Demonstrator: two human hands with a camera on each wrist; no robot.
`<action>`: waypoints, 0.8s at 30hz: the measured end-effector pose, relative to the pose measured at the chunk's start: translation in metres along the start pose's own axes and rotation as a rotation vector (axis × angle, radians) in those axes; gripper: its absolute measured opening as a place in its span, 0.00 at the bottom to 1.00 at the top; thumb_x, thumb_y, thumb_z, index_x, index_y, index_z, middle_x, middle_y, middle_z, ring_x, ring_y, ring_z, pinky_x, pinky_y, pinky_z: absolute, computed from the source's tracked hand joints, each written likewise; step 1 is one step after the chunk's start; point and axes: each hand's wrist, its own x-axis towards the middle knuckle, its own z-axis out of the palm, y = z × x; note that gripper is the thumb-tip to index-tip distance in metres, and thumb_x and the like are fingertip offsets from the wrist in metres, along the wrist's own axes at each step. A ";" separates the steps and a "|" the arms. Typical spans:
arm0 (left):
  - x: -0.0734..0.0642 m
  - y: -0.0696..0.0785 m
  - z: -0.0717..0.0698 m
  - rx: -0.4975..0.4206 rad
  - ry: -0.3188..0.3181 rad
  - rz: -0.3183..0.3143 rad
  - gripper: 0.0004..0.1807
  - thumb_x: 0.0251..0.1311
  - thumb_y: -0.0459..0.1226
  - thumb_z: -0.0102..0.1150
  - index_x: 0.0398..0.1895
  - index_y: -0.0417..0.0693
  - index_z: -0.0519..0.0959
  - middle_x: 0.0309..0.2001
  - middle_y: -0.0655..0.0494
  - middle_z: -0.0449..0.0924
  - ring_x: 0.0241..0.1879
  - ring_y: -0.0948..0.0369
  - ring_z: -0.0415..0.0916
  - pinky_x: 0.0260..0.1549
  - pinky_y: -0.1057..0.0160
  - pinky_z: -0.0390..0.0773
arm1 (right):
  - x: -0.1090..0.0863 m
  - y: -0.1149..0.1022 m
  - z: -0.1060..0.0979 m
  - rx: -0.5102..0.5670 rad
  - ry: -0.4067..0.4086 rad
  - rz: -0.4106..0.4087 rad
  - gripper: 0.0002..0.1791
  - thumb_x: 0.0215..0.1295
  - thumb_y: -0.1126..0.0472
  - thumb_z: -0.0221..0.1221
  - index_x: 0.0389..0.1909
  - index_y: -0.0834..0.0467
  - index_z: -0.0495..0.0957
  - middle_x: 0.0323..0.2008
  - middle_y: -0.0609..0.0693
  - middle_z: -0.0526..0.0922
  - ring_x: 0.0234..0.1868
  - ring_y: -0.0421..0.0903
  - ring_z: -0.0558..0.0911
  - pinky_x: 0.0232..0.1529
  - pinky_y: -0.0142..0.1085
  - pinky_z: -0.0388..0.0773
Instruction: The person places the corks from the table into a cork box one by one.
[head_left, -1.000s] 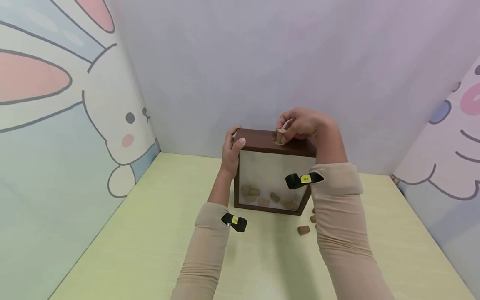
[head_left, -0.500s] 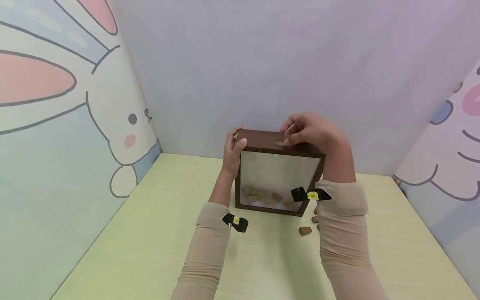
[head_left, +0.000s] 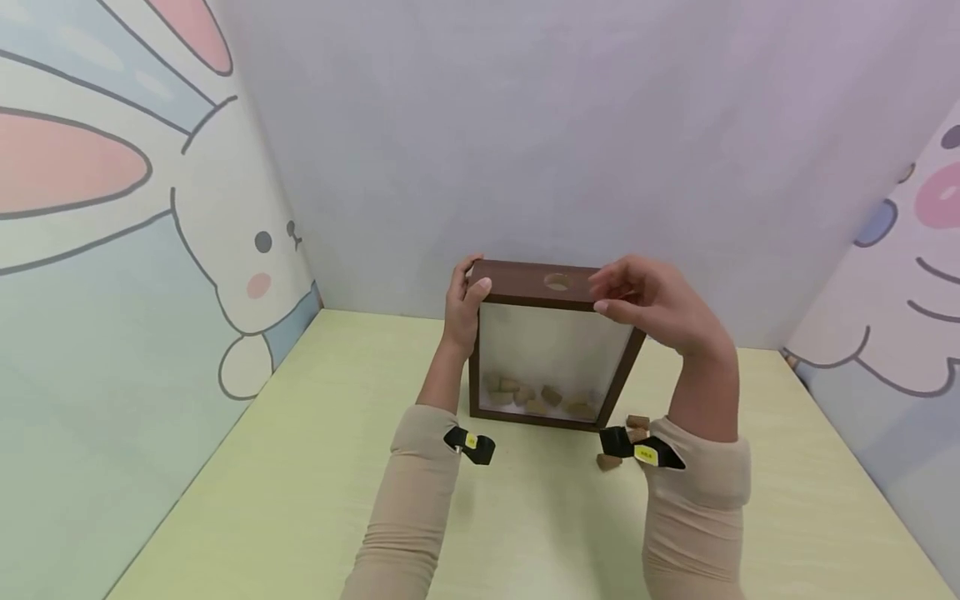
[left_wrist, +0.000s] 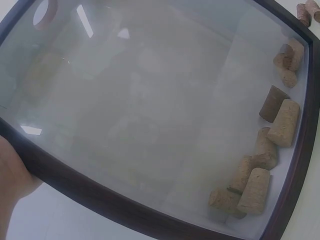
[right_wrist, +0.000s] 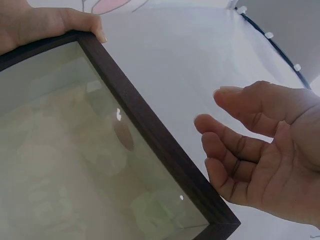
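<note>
A dark brown framed box (head_left: 513, 287) with a clear front stands upright on the table, a round hole (head_left: 557, 282) in its top. Several tapered corks (left_wrist: 255, 190) lie along its bottom, seen through the pane. My left hand (head_left: 461, 312) grips the box's upper left corner, thumb on the front edge and fingers behind. Near the upper right corner hovers my right hand (head_left: 660, 304), its fingers loosely bent and nothing between them. The right wrist view shows that same right hand (right_wrist: 260, 150) with a bare palm, beside the box frame (right_wrist: 150, 135).
Several loose corks (head_left: 609, 461) lie on the pale yellow-green table (head_left: 300, 467) by the box's lower right, partly hidden by the right wrist camera (head_left: 637, 448). A plain pale wall (head_left: 450, 125) rises behind, with cartoon-printed walls at both sides.
A cork held by my right hand over the hole has gone from its fingers. The right hand has drawn back right and down; one more cork seems to lie inside. My left hand stays put.
</note>
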 end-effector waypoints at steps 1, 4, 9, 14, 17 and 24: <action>0.000 0.000 0.000 0.002 0.002 -0.002 0.47 0.46 0.62 0.51 0.66 0.44 0.60 0.61 0.50 0.57 0.43 0.61 0.60 0.45 0.58 0.62 | -0.004 0.001 0.001 0.009 0.023 -0.014 0.12 0.60 0.71 0.58 0.45 0.68 0.75 0.40 0.61 0.77 0.38 0.46 0.78 0.37 0.31 0.74; 0.001 0.000 0.001 -0.001 -0.001 -0.001 0.45 0.46 0.61 0.51 0.66 0.46 0.60 0.63 0.52 0.55 0.44 0.61 0.60 0.46 0.58 0.61 | -0.017 0.006 0.004 0.051 0.082 -0.043 0.11 0.59 0.73 0.57 0.44 0.70 0.75 0.39 0.63 0.77 0.37 0.45 0.78 0.36 0.30 0.74; -0.001 0.000 0.000 -0.005 0.001 -0.009 0.44 0.47 0.60 0.50 0.66 0.48 0.60 0.66 0.53 0.52 0.47 0.59 0.60 0.48 0.56 0.60 | -0.040 0.018 0.008 0.155 0.155 -0.078 0.10 0.57 0.78 0.56 0.41 0.73 0.73 0.39 0.61 0.77 0.35 0.44 0.78 0.33 0.28 0.73; -0.003 0.000 -0.003 -0.010 -0.013 -0.024 0.41 0.50 0.53 0.48 0.68 0.45 0.58 0.66 0.51 0.51 0.49 0.59 0.59 0.50 0.56 0.59 | -0.062 0.029 0.012 0.279 0.217 -0.063 0.11 0.57 0.79 0.55 0.42 0.74 0.73 0.39 0.60 0.78 0.37 0.45 0.78 0.35 0.29 0.72; -0.003 0.003 -0.004 -0.009 -0.027 -0.020 0.39 0.53 0.48 0.46 0.68 0.42 0.57 0.67 0.47 0.49 0.50 0.59 0.57 0.50 0.56 0.58 | -0.073 0.038 0.014 0.299 0.247 -0.019 0.12 0.56 0.79 0.55 0.43 0.74 0.73 0.39 0.60 0.78 0.37 0.45 0.77 0.37 0.29 0.73; -0.011 0.030 -0.001 0.012 -0.033 -0.012 0.37 0.53 0.46 0.44 0.67 0.37 0.56 0.67 0.41 0.49 0.49 0.59 0.58 0.50 0.57 0.59 | -0.094 0.063 0.018 0.351 0.234 0.049 0.16 0.57 0.80 0.53 0.48 0.72 0.72 0.42 0.51 0.79 0.41 0.44 0.76 0.41 0.29 0.73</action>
